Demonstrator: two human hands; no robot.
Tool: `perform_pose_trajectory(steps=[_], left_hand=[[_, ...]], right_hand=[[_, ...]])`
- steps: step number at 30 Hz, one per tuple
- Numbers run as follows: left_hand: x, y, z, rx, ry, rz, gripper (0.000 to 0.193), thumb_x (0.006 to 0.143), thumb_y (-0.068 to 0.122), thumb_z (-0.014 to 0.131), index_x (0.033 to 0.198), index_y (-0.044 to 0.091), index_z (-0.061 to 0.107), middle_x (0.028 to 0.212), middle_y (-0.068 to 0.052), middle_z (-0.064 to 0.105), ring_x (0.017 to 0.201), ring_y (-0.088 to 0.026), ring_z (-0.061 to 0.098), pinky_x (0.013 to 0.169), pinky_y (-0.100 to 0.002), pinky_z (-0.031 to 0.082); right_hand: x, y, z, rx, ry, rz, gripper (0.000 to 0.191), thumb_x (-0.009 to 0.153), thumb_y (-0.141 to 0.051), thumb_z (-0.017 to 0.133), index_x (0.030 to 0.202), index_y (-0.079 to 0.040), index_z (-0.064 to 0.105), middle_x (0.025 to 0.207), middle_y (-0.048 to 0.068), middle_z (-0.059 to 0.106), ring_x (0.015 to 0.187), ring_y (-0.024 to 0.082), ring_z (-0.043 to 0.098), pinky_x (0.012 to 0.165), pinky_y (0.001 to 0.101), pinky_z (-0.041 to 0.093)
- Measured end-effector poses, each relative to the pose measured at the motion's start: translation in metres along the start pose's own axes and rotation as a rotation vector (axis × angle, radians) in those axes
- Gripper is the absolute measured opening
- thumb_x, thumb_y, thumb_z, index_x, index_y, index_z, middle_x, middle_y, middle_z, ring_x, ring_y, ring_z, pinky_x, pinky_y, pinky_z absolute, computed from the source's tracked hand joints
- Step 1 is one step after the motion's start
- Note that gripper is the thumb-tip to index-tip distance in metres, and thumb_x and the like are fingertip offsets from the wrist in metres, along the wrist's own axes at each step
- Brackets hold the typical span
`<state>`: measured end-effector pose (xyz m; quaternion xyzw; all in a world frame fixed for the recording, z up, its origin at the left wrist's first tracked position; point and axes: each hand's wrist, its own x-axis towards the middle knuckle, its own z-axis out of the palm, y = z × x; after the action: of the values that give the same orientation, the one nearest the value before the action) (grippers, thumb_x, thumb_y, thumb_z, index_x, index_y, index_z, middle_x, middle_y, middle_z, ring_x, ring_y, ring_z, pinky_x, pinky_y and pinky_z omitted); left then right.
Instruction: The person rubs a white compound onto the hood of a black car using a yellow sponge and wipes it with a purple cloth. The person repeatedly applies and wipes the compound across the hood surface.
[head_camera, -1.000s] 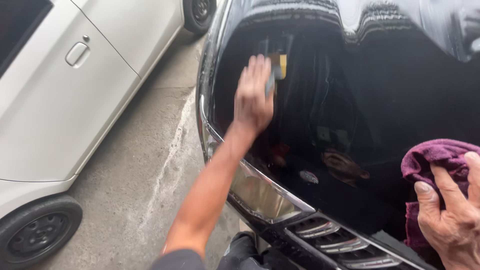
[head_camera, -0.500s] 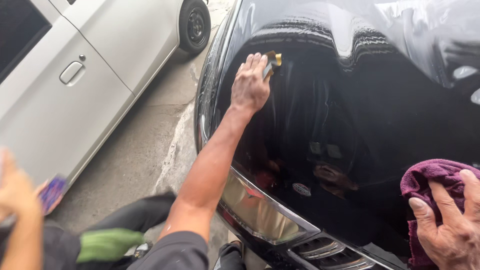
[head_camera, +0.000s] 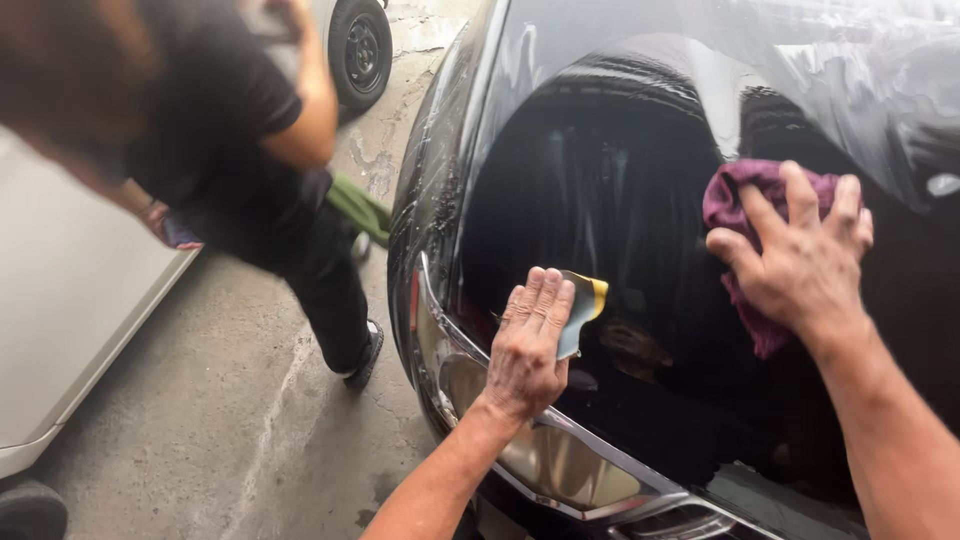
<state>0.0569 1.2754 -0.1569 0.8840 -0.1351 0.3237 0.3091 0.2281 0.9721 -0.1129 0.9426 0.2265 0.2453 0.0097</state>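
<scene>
Nearby, another person (head_camera: 250, 170) between white car (head_camera: 70, 330) and black hood (head_camera: 620, 180).

Soft, even daylight fills the scene, with no hard shadows on the concrete floor (head_camera: 200, 440). The glossy black car hood (head_camera: 640, 200) acts like a mirror: pale, streaky glare spreads across its upper right, and dim reflections of both hands sit in the dark paint. The headlight (head_camera: 555, 465) catches a dull sheen. The left hand (head_camera: 528, 345) and the right hand (head_camera: 800, 255) are fairly sharp. The nearby person in dark clothes (head_camera: 230, 150) at upper left is heavily smeared by motion blur.
</scene>
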Motion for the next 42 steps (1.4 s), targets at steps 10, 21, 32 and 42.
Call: perform_pose_trajectory(steps=[10, 21, 32, 42], left_hand=[[0.000, -0.007, -0.073, -0.671, 0.083, -0.302, 0.037, 0.105, 0.003, 0.053, 0.141, -0.004, 0.058, 0.149, -0.024, 0.058, 0.147, -0.035, 0.051, 0.126, -0.043, 0.039], [0.003, -0.035, -0.023, -1.063, 0.235, -0.599, 0.040, 0.113, 0.021, 0.045, 0.135, -0.008, 0.060, 0.130, -0.019, 0.067, 0.121, -0.026, 0.063, 0.110, -0.040, 0.049], [-0.028, -0.003, -0.032, -1.003, 0.175, -0.582, 0.042, 0.111, 0.024, 0.045, 0.132, -0.010, 0.060, 0.127, -0.019, 0.068, 0.115, -0.027, 0.069, 0.109, -0.040, 0.051], [-0.045, 0.082, -0.022, -1.050, 0.079, -0.649, 0.044, 0.110, 0.022, 0.046, 0.132, -0.015, 0.055, 0.123, -0.027, 0.068, 0.111, -0.034, 0.070, 0.100, -0.043, 0.057]], right_hand=[[0.061, -0.004, 0.015, -0.525, 0.075, -0.226, 0.048, 0.110, -0.066, 0.043, 0.143, -0.034, 0.058, 0.153, -0.008, 0.041, 0.150, 0.026, 0.024, 0.125, 0.0484, 0.021], [-0.034, -0.193, -0.038, 0.092, 0.040, -0.208, 0.059, 0.085, -0.063, 0.068, 0.131, -0.027, 0.072, 0.156, 0.006, 0.039, 0.145, 0.045, 0.025, 0.118, 0.0639, 0.023], [-0.200, -0.034, -0.093, -0.113, 0.117, 0.213, 0.042, 0.100, -0.050, 0.063, 0.130, -0.024, 0.075, 0.156, 0.005, 0.043, 0.141, 0.043, 0.031, 0.117, 0.0569, 0.034], [-0.246, 0.110, -0.113, -0.157, 0.271, 0.568, 0.038, 0.105, -0.044, 0.063, 0.133, -0.021, 0.074, 0.156, 0.007, 0.052, 0.141, 0.046, 0.036, 0.114, 0.0610, 0.035]])
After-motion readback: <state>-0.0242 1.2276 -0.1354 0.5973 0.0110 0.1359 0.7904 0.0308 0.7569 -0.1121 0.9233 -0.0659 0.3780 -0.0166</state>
